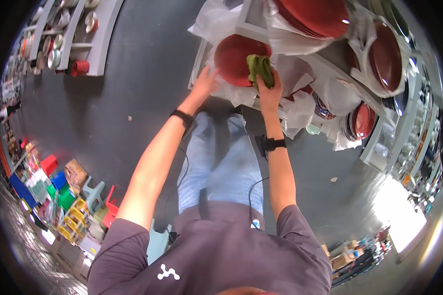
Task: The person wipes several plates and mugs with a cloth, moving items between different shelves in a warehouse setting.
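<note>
A green cloth (260,69) is bunched in my right hand (270,91), over the right part of a round red plate (234,59). The cloth seems to lie against the plate's face. My left hand (204,84) is at the plate's lower left edge, slightly blurred, its fingers stretched out and apart with nothing in them. Whether its fingertips touch the rim I cannot tell. White plastic wrapping (214,22) lies behind and around the plate, which is on a low white shelf (198,64).
Larger red plates (325,14) in wrapping are stacked at the upper right, close to my right hand. More wrapped dishes (364,120) fill the shelf at right. Another shelf unit (101,44) with crockery is at far left. Plastic stools (92,191) stand at lower left.
</note>
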Demonstrator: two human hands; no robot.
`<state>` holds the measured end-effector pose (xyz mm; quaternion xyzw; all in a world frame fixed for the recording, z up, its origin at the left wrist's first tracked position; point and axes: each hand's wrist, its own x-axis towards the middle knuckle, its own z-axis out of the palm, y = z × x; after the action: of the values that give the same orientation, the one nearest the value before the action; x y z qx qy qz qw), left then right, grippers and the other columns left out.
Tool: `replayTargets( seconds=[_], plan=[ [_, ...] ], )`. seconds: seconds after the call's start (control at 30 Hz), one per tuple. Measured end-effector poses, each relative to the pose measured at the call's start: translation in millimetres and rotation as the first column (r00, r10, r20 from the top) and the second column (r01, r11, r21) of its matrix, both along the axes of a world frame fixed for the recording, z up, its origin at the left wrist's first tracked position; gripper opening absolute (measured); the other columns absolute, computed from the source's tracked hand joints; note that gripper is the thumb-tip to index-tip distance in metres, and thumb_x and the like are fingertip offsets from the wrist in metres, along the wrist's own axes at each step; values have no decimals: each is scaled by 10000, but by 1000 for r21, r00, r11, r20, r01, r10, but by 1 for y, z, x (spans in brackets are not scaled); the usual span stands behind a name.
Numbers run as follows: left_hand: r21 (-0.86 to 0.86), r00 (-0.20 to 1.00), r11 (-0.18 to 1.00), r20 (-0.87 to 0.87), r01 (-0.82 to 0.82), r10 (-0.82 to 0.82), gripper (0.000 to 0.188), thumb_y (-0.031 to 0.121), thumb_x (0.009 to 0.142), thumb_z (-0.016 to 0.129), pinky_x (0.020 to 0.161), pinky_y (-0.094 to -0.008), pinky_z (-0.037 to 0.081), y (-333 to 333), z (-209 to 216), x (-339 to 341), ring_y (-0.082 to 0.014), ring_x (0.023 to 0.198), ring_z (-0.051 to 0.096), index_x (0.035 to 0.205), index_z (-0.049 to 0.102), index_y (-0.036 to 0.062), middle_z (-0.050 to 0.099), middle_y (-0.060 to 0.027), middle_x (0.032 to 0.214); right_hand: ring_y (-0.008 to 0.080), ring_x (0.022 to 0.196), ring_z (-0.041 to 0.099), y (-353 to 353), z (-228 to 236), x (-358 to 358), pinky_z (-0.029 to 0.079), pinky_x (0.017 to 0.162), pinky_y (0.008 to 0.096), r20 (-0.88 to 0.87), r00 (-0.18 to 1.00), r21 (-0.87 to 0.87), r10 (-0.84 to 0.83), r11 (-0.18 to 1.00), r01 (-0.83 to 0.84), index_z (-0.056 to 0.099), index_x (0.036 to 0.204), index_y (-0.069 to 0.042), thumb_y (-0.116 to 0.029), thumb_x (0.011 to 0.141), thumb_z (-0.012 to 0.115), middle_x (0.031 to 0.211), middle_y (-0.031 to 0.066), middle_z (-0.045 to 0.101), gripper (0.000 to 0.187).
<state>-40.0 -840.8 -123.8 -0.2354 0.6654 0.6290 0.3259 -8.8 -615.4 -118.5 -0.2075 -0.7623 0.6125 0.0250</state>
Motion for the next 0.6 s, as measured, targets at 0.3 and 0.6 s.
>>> replayTargets(
  seconds=[0.3,0.6],
  plan=[
    [-38,987,995,-136,-93,87,553,142,1042,498,646,-379,649,31,-34,-13,-237,768,717,1534,245,166,620,-171,1198,355,1019,606,-54,-28,-52,533,806,453,23,999,659,41,751,-46,599,1291,-165,-190,749,778,1098,123,550,571],
    [-8,996,1000,-84,3,-4,447,150,1049,488,633,-385,648,16,-46,-17,-245,759,723,1461,319,119,625,-155,1107,313,965,602,-27,-35,-53,536,765,411,63,873,729,483,576,-371,696,1143,-175,-95,687,755,1066,69,548,467]
  ],
)
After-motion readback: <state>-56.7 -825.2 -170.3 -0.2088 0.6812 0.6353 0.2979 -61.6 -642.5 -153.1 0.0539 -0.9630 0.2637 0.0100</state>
